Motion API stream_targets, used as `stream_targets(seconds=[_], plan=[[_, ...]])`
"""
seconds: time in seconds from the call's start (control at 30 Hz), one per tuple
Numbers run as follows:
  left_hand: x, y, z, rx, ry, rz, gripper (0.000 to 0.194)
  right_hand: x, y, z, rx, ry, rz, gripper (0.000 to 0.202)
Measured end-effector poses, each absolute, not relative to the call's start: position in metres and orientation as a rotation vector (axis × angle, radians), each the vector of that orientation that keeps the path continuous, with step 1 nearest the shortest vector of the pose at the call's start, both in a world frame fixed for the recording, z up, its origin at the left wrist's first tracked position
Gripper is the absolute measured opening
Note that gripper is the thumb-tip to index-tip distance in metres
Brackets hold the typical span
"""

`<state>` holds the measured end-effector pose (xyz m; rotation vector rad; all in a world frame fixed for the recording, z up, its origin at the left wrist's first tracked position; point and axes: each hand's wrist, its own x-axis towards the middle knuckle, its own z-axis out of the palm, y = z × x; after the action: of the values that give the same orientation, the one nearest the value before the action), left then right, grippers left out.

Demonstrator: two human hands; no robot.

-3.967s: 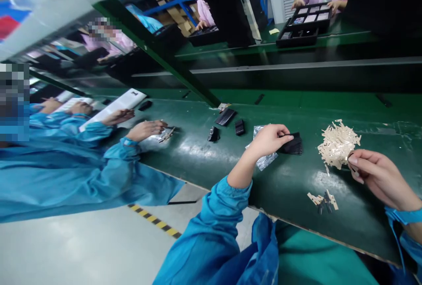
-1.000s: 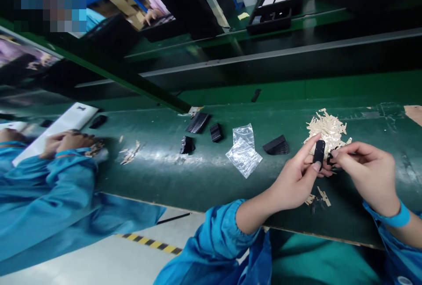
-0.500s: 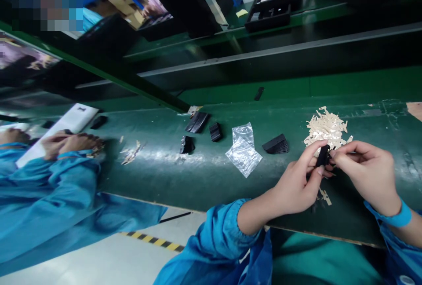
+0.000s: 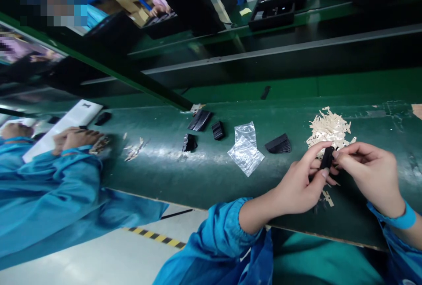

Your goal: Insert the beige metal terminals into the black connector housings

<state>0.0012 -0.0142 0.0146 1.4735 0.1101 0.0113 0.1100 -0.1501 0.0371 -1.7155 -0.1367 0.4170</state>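
Observation:
My left hand (image 4: 303,184) is closed around a small black plastic part (image 4: 327,157), gripped between thumb and fingers above the green bench. Against the part's right edge, my right hand (image 4: 374,174) has thumb and index finger pinched together; whatever lies between those fingertips is too small to make out. Just behind both hands is a pile of thin cream-coloured flat pieces (image 4: 329,126). One or more similar loose pieces (image 4: 328,199) lie below the hands, near the bench edge. To the left rests a fanned stack of black parts (image 4: 279,143).
Clear plastic bags (image 4: 246,155) lie mid-bench. Beyond them are more black parts (image 4: 200,120), a black block (image 4: 217,130) and a dark lump (image 4: 189,143). A green post (image 4: 154,89) meets the bench. At left, a co-worker's hands (image 4: 77,139) work beside a white board (image 4: 70,120).
The view has shifted slightly, so the bench things sit a little differently in frame. My hands keep the same hold on the black part. Across the bench, another person's hands reach further over the tray.

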Motion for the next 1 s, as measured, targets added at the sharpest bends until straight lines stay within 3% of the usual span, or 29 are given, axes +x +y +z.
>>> stream_targets(seconds=[0.83, 1.0], plan=[[0.003, -0.012, 0.023, 1.386, 0.182, -0.053, 0.059, 0.122, -0.155, 0.033, -1.548, -0.132, 0.766, 0.017], [0.003, -0.011, 0.023, 1.316, 0.209, -0.055, 0.059, 0.122, -0.157, 0.033, -1.566, -0.167, 0.709, 0.027]])
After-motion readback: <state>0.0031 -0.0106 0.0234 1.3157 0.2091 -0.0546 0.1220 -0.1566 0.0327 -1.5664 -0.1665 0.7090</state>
